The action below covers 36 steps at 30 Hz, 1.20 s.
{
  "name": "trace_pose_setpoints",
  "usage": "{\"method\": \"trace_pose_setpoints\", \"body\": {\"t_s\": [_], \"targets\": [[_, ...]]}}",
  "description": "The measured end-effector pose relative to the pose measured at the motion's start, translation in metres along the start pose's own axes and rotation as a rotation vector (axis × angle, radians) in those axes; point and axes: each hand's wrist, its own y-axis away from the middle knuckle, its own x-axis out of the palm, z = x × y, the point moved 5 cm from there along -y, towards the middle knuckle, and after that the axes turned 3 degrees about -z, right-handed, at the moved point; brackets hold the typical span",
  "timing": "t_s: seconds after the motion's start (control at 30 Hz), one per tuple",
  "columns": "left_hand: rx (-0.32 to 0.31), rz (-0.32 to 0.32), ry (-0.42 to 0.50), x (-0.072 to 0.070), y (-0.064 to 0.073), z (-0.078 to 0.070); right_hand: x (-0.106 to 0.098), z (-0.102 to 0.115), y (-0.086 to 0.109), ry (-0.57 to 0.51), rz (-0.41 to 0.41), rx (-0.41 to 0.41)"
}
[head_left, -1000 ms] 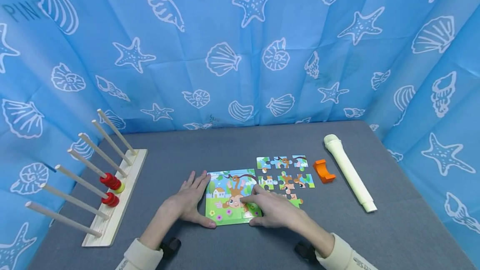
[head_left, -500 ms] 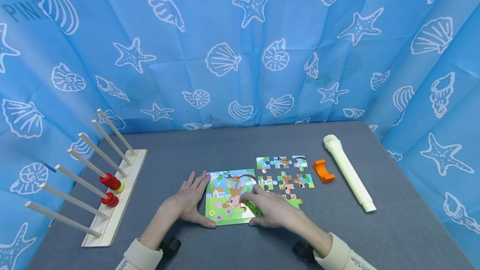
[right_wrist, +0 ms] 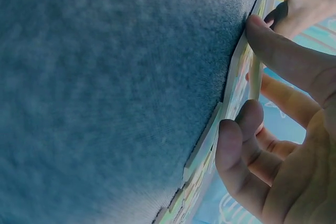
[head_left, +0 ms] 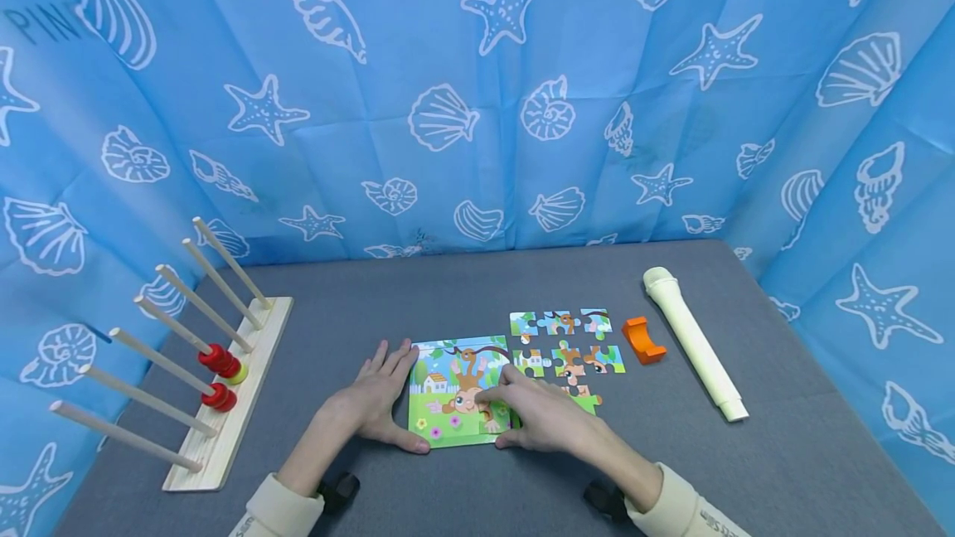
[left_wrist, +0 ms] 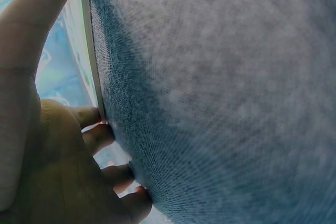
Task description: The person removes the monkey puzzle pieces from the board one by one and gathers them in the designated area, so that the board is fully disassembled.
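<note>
A picture puzzle board [head_left: 436,433] lies in front of me, showing a monkey, a house and flowers. My left hand [head_left: 380,399] rests spread along its left side, thumb near the bottom corner and fingertips at the upper edge. In the left wrist view the left fingers [left_wrist: 97,137] reach down beside the board's rim. Over the board's lower right corner, my right hand [head_left: 545,414] pinches a puzzle piece [head_left: 490,419] between thumb and index finger. The right wrist view shows this piece [right_wrist: 255,80] tilted up from the board, with the right thumb [right_wrist: 273,43] at the board's edge.
Several loose puzzle pieces [head_left: 569,323] lie right of the board, some partly behind my right hand. Beyond them are an orange curved block [head_left: 643,341] and a cream toy microphone [head_left: 694,342]. A wooden peg stand [head_left: 257,367] with red and yellow rings [head_left: 218,396] stands left.
The piece under my right hand first lies nearly flat at the board's corner, then tips and catches glare, and now stands turned between the fingers. My left hand stays in place.
</note>
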Motion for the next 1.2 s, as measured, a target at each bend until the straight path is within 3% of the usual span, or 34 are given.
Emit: {"method": "trace_pose_setpoints", "body": {"t_s": [0.7, 1.0, 1.2], "targets": [[-0.003, 0.005, 0.004, 0.0, -0.001, 0.0, -0.013, -0.006, 0.007, 0.012, -0.032, -0.002], [0.008, -0.025, 0.007, 0.0, -0.001, 0.0, -0.033, -0.021, 0.025, 0.02, -0.083, -0.004], [0.003, -0.025, 0.006, 0.001, 0.0, 0.0, -0.043, -0.036, 0.04, 0.062, -0.094, 0.053]]}}
